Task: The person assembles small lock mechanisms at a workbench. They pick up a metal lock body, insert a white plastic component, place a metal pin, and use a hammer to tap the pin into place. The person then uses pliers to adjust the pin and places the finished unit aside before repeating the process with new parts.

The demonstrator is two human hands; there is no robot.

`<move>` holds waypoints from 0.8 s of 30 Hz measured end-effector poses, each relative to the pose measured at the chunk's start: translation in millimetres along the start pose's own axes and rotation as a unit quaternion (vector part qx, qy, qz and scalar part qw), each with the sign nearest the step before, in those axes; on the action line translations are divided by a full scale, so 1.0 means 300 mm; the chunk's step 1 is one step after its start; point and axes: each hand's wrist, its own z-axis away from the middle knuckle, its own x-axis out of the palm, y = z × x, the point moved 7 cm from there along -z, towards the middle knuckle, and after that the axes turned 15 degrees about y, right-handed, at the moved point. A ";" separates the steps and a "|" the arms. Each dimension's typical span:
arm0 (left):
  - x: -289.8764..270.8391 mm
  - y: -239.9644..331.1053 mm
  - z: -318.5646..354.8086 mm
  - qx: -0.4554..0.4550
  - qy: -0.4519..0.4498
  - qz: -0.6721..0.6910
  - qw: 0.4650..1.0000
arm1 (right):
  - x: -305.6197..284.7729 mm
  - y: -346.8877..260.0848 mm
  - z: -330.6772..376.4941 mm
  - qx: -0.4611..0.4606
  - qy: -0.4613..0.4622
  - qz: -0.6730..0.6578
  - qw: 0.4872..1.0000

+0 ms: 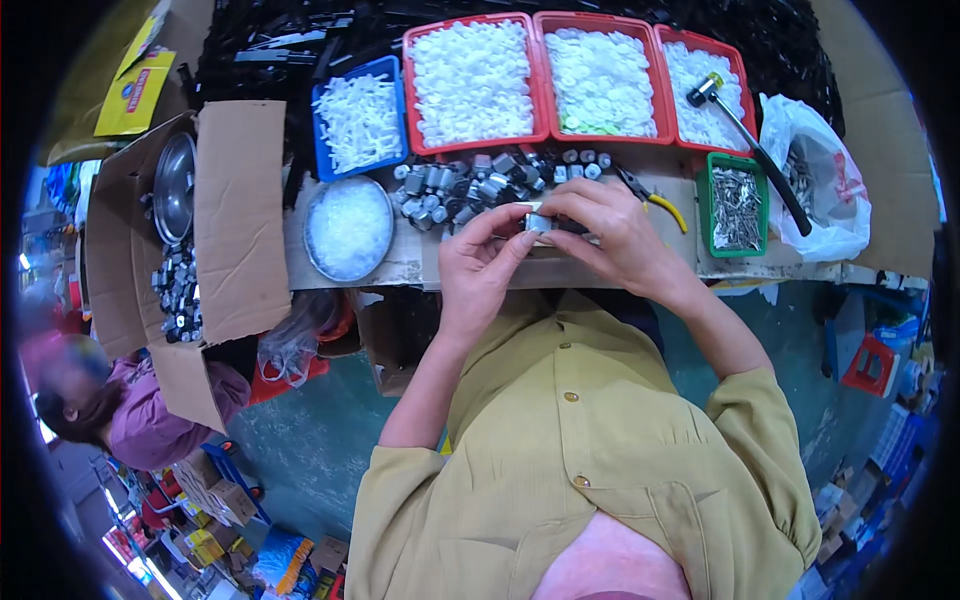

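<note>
Both my left hand (478,262) and right hand (610,232) clamp fingers on a small metal part (539,222) at the counter's (400,265) near edge, steadying it.

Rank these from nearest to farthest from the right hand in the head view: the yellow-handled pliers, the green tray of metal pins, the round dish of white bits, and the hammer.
From the right hand:
1. Yellow-handled pliers, just to its right on the bench.
2. Green tray of metal pins, farther right.
3. Hammer, to the upper right, its head lying in a red tray.
4. Round dish of white bits, well away on the left, beyond the left hand.
</note>
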 end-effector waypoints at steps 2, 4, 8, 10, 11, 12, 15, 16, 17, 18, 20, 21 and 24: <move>-0.020 -0.018 0.008 0.001 0.025 -0.036 0.999 | 0.020 0.029 0.016 0.004 -0.006 0.014 1.000; -0.046 -0.017 0.012 0.038 0.049 -0.091 0.994 | 0.035 0.054 0.030 0.006 -0.006 0.040 0.999; -0.089 -0.004 0.028 0.085 0.055 -0.267 0.958 | 0.071 0.067 0.041 -0.005 -0.015 0.056 0.998; -0.071 0.016 0.040 0.166 0.046 -0.310 0.935 | 0.089 0.066 0.035 -0.015 -0.023 0.082 0.996; -0.058 0.021 0.043 0.210 0.039 -0.324 0.922 | 0.095 0.066 0.033 -0.020 -0.026 0.096 0.995; -0.048 0.026 0.049 0.254 0.033 -0.338 0.905 | 0.100 0.064 0.031 -0.023 -0.030 0.101 0.994; -0.024 0.015 0.051 0.314 0.008 -0.377 0.871 | 0.107 0.061 0.025 -0.035 -0.042 0.115 0.992; -0.015 0.012 0.051 0.333 -0.001 -0.390 0.859 | 0.107 0.058 0.022 -0.039 -0.045 0.120 0.991; -0.004 0.004 0.052 0.363 -0.009 -0.403 0.840 | 0.106 0.056 0.021 -0.043 -0.049 0.125 0.990; 0.003 0.000 0.050 0.371 -0.020 -0.430 0.823 | 0.107 0.055 0.018 -0.046 -0.051 0.125 0.990; 0.019 -0.010 0.051 0.385 -0.042 -0.481 0.786 | 0.106 0.054 0.015 -0.051 -0.055 0.125 0.989; 0.022 -0.009 0.053 0.400 -0.044 -0.492 0.772 | 0.108 0.057 0.018 -0.043 -0.054 0.114 0.991; 0.031 -0.017 0.058 0.442 -0.050 -0.513 0.734 | 0.113 0.073 0.035 -0.026 -0.043 0.082 0.995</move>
